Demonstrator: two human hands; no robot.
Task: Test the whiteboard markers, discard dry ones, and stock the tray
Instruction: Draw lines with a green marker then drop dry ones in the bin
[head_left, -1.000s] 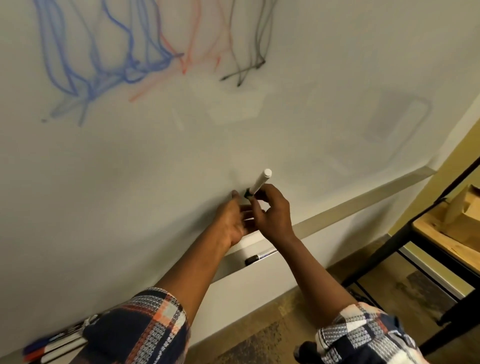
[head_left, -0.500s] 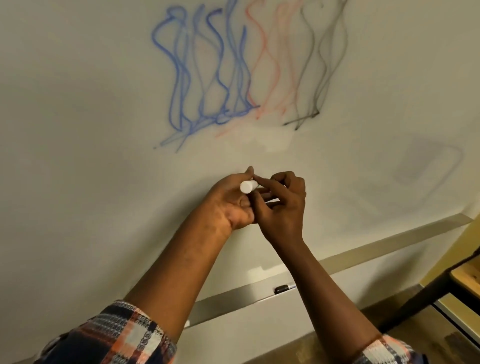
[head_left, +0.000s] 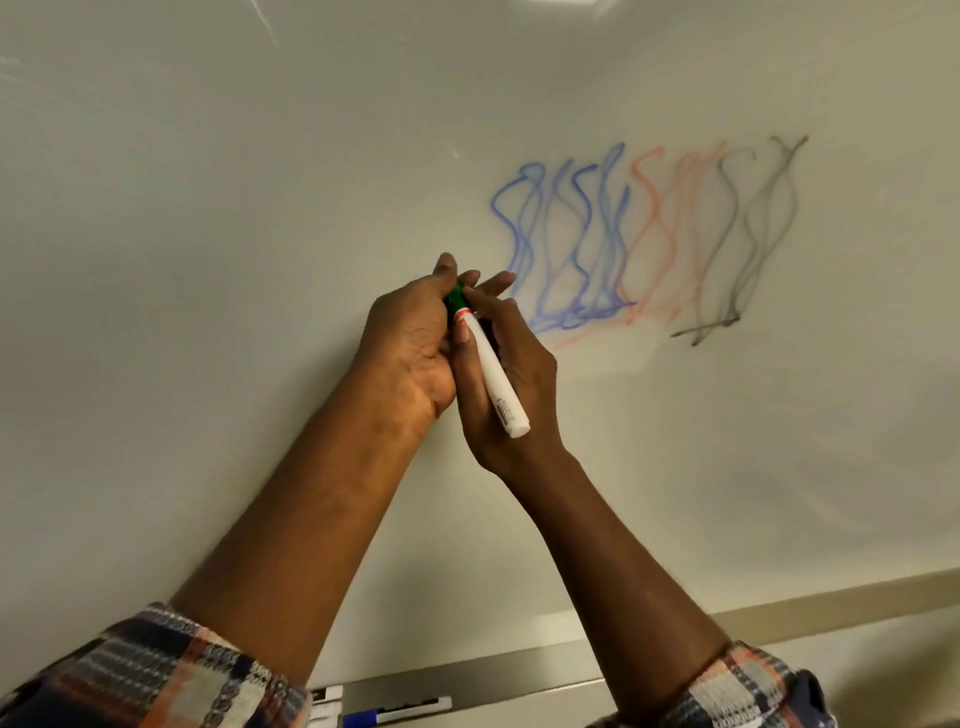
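Note:
My right hand (head_left: 511, 374) holds a white-barrelled marker (head_left: 496, 382) raised in front of the whiteboard (head_left: 208, 208), butt end pointing down towards me. The marker's green cap (head_left: 456, 297) sits at its upper end, and my left hand (head_left: 410, 343) grips it between fingers and thumb. Both hands are pressed together, just left of the blue, red and black test scribbles (head_left: 639, 244). Along the board's bottom edge runs the metal tray (head_left: 519, 675), with a blue-capped marker (head_left: 395, 717) lying in it.
Plaid sleeves cover both forearms at the bottom of the view. A white object (head_left: 326, 696) lies in the tray left of the blue-capped marker. The board surface to the left of my hands is bare of marks.
Both hands have risen up the board with the marker, and my view has tilted upward. The marker has turned so its butt points down and its green cap is up in my left fingers.

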